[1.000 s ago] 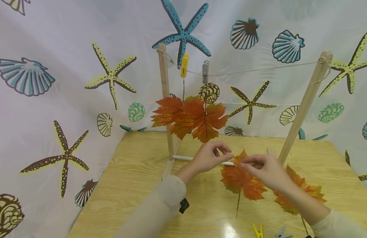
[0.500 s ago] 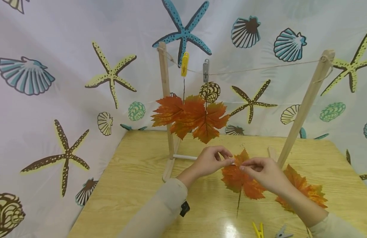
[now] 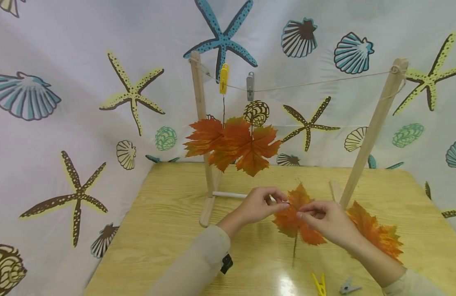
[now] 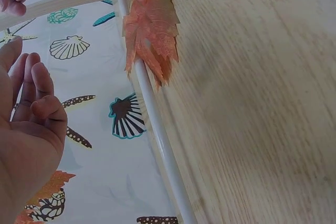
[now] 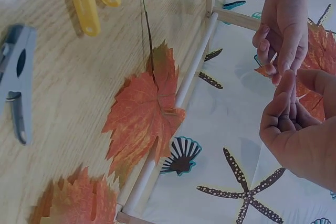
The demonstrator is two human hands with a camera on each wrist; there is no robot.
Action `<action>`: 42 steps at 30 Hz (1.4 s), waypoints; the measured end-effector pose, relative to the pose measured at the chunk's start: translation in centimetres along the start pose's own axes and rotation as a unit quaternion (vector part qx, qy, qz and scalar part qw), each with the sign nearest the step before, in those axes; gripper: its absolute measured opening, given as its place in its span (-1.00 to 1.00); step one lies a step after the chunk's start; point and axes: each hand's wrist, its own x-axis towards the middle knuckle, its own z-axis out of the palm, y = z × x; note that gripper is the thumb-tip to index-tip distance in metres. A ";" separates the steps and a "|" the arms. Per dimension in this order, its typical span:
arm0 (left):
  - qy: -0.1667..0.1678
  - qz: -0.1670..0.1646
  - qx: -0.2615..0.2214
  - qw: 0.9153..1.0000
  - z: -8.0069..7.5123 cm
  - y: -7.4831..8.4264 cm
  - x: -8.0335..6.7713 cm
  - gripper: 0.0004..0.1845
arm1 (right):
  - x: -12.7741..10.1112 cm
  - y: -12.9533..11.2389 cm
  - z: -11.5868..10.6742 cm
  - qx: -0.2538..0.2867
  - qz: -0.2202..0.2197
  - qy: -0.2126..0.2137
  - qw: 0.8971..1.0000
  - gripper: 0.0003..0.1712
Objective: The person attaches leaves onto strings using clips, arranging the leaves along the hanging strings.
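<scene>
My left hand point(image 3: 261, 204) and right hand point(image 3: 327, 218) meet above an orange artificial maple leaf point(image 3: 285, 222), which lies on the table by the white rod with its stem toward me. In the right wrist view, thumbs and forefingers of both hands come together at the tips. Whether something thin is pinched there is too small to tell. Beyond them, two similar leaves point(image 3: 254, 150) hang from the string, one under a yellow clothespin point(image 3: 223, 80), one under a grey clothespin point(image 3: 250, 86). Another maple leaf point(image 3: 383, 238) lies partly hidden behind my right forearm.
A left wooden post point(image 3: 199, 96) and right wooden post point(image 3: 374, 131) carry the string point(image 3: 309, 85). A white rod point(image 3: 229, 195) joins them low down. Near the front lie a loose yellow clothespin point(image 3: 319, 283) and grey clothespin point(image 3: 349, 286). A patterned cloth point(image 3: 169, 33) stands behind.
Both hands stay close together over the leaf, with the right one a little lower. The view has shifted slightly. The clothespins and hanging leaves keep their places.
</scene>
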 end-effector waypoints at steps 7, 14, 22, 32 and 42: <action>-0.035 -0.011 0.009 0.999 0.8 -0.6 -0.3 -0.89 | -0.5 1.0 0.2 -0.019 0.014 0.002 1.000 -0.66; -0.075 -0.022 0.024 0.997 1.3 -0.7 -0.2 -0.86 | -0.9 1.3 -0.1 -0.025 0.011 -0.001 1.000 -0.68; -0.088 -0.015 0.026 0.996 2.0 -1.1 0.1 -0.89 | -1.5 1.6 -0.4 -0.029 0.030 -0.007 0.999 -0.63; -0.117 -0.028 0.030 0.992 3.5 -1.7 -0.2 -0.91 | -2.4 2.6 0.3 -0.011 0.053 -0.039 0.998 -0.57; -0.146 -0.031 0.034 0.988 4.5 -2.3 -0.5 -0.89 | -2.9 3.4 0.8 -0.001 0.060 -0.058 0.997 -0.59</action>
